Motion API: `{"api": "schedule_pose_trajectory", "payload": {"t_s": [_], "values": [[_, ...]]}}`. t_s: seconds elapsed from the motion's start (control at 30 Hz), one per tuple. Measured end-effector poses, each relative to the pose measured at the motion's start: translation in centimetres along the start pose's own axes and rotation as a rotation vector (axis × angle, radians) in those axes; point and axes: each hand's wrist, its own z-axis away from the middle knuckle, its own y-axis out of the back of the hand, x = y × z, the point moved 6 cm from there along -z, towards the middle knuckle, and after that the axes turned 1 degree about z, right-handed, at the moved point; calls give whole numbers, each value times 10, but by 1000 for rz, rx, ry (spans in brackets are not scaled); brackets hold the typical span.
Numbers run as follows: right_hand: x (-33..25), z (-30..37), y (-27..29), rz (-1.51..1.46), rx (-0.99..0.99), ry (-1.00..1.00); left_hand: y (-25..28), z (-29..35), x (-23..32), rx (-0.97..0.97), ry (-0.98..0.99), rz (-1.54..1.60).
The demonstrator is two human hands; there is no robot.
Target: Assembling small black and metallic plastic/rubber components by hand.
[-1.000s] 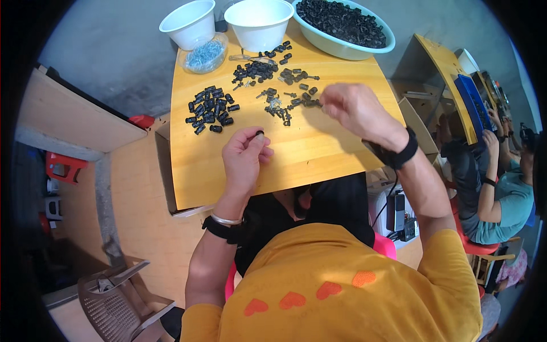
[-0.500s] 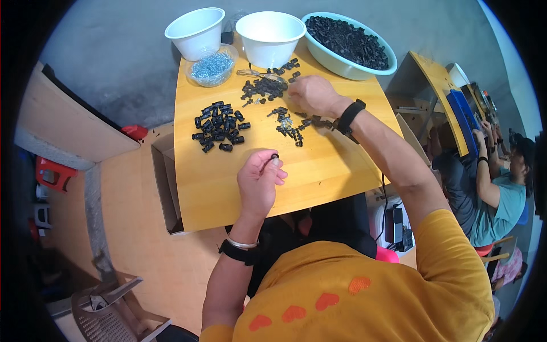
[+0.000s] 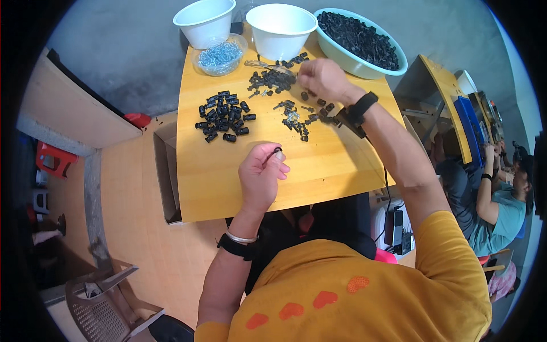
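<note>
My left hand (image 3: 261, 175) is closed in a pinch near the front of the wooden table (image 3: 336, 171), with a small black plastic part (image 3: 278, 150) at its fingertips. Farther off, my right hand (image 3: 323, 80) hovers by a heap of small black plastic pieces (image 3: 270, 81). Its fingers are curled together, and whatever they hold is hidden. Nearer me lies a scatter of thin black stemmed pieces with small metal springs (image 3: 294, 117). To the left is a pile of black barrel-shaped cord locks (image 3: 222, 118). Tweezers (image 3: 263, 65) rest behind the heap.
Along the back stand a clear bowl of springs (image 3: 220, 56), two white tubs (image 3: 205, 25) (image 3: 282, 34) and a pale green basin (image 3: 379, 71) full of black pieces. A cardboard box (image 3: 166, 171) is beside the table's left edge. At right a person (image 3: 498, 211) works at another table.
My right hand has lifted slightly away from the heap, toward the basin. The left hand keeps its pinch on the small part. The whole view has shifted a little.
</note>
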Motion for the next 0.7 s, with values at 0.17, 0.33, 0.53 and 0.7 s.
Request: {"api": "schedule_pose_trajectory", "payload": {"t_s": [0.17, 0.33, 0.53, 0.7], "values": [[-9, 1, 24, -176, 4, -37, 0, 0, 0, 0, -40, 27], [10, 4, -11, 17, -60, -22, 2, 3, -2, 19, -21, 29], [32, 10, -8, -102, -11, -102, 1, 1, 0, 14, -13, 44], [49, 19, -3, -161, -59, -164, 2, 1, -1, 19, -14, 64]]}}
